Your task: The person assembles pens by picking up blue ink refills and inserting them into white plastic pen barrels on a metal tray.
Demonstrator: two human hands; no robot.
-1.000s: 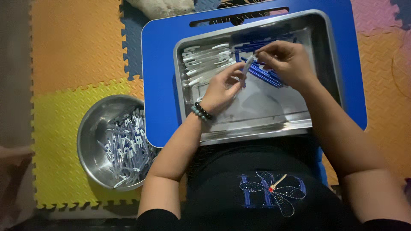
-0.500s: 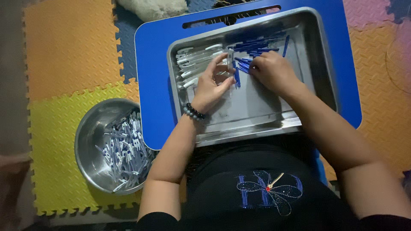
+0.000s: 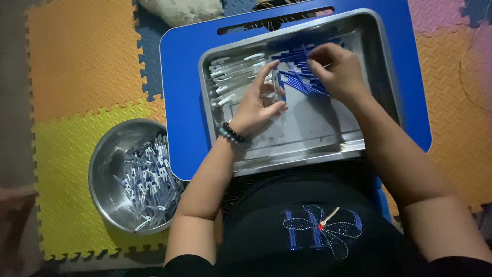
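Over a steel tray (image 3: 379,77) set on a blue lap table (image 3: 179,102), both hands at work. Left hand (image 3: 256,105) resting palm down near the tray's middle, fingers loosely spread, thumb and forefinger seemingly closed on a slim blue piece (image 3: 281,88) — upright in the picture, long axis running away from the body, too blurred to tell more. Right hand (image 3: 335,69) further back and to the right, fingers curled down onto a heap of blue pieces (image 3: 302,82); pinching one or merely touching them, cannot tell. Blue heap lying just between and under the two hands, its pieces fanned, mostly slanting from near right to far left.

Left of the hands, against the tray's left wall, a stack of clear and white pieces (image 3: 236,74) — long axes lying roughly crosswise, side by side, just beyond the left fingertips. Near part of the tray floor bare and shiny.

On the left wrist, a dark beaded bracelet (image 3: 231,135).

Well to the left and lower, on a yellow foam mat (image 3: 61,154), a round steel bowl (image 3: 105,169) holding a jumble of pale and blue pieces (image 3: 151,179), pointing every way. Orange mat (image 3: 82,56) behind it, interlocking edges showing. At the bottom, a black shirt with a glittering blue butterfly motif (image 3: 323,228). No legible labels or packages to tell apart by shape.
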